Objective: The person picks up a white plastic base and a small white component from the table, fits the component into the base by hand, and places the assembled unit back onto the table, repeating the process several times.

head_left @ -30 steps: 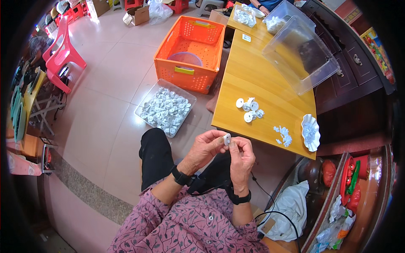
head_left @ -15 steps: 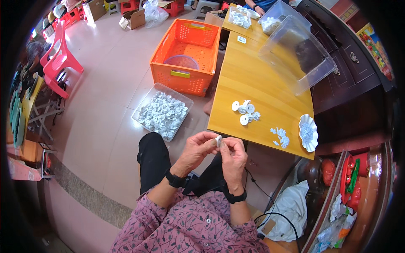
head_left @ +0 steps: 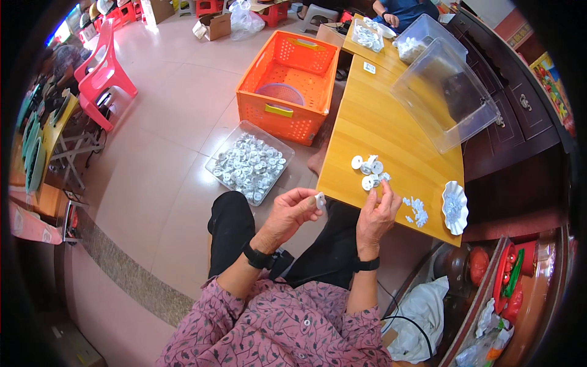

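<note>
My left hand (head_left: 282,215) pinches a small white round plastic piece (head_left: 320,200) between thumb and fingers, just off the table's near edge. Over the wooden table (head_left: 403,134), my right hand (head_left: 378,220) stretches its fingers toward a small cluster of white round plastic pieces (head_left: 370,166). Its fingertips are at the cluster's near side; whether they touch a piece I cannot tell. To the right of that hand lies a loose scatter of tiny pale-blue pieces (head_left: 419,214). A white scalloped dish (head_left: 463,211) by the table's right edge holds more of them.
On the floor, a clear tray (head_left: 213,164) full of white pieces stands before an orange crate (head_left: 281,116). A large clear plastic bin (head_left: 449,137) lies tilted on the table. Another person's hand (head_left: 391,20) is at the far end. A pink chair (head_left: 110,79) stands left.
My two hands have parted. The right has let go of the small white piece and moved right, over the table to the cluster; the left still holds the piece. The view has shifted slightly.
</note>
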Available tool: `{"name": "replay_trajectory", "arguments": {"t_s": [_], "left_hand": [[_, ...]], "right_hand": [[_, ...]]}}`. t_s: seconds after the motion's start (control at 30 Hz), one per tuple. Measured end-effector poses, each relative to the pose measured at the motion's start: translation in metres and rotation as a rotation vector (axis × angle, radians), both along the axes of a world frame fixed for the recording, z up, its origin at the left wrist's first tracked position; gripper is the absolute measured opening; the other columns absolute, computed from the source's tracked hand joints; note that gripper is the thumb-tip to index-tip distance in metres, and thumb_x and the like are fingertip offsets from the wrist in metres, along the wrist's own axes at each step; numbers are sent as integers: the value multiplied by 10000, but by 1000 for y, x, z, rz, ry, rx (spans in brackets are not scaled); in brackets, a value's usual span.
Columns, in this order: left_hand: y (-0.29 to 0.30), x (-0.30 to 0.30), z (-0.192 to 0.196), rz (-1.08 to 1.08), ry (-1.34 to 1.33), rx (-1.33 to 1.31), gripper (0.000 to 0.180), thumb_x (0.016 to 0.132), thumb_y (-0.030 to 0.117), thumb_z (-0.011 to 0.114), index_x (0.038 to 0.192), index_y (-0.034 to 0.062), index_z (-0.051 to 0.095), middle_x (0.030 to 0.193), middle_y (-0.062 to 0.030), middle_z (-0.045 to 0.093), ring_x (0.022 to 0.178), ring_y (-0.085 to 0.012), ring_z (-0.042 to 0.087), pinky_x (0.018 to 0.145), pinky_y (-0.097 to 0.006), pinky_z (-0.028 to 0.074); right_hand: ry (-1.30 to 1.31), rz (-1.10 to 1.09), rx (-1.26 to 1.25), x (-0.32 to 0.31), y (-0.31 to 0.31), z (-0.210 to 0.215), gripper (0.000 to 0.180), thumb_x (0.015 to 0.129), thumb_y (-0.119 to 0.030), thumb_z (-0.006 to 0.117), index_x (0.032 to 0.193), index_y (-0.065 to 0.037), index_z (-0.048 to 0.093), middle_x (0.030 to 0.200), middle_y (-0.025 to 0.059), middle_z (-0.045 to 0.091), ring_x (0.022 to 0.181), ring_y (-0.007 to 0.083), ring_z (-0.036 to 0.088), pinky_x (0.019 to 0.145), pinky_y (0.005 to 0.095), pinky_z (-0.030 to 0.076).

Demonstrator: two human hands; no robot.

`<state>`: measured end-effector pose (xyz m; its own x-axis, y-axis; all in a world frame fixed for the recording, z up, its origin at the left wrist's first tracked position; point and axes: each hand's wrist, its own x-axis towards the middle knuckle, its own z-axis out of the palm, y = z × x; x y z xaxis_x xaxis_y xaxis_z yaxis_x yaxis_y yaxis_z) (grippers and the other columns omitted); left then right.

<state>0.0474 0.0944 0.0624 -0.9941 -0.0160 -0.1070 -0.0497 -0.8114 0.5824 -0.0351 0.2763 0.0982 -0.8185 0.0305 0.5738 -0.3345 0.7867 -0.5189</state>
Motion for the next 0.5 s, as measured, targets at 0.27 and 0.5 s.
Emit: {"name": "replay_trajectory", "arguments": {"t_s": [0.27,0.5], "left_hand": [[-69,-30,-33,452,-173,-261,524,918,119,684,1350,-71,460,1121,-134,617,897,-190,675,763,-281,576],[-32,-28,-20,579,-162,-719,293,914,85,667,1159,-68,615,893,-62,662,761,-93,619,685,-235,517]], "right_hand": [[13,23,29,-18,2,-18,107,858,-47,652,963,-33,640,895,135,609,862,343,611,725,432,500],[-88,40,-119,-4,5,-11,73,836,-37,664,871,-19,602,826,127,604,730,289,624,637,398,509]]}}
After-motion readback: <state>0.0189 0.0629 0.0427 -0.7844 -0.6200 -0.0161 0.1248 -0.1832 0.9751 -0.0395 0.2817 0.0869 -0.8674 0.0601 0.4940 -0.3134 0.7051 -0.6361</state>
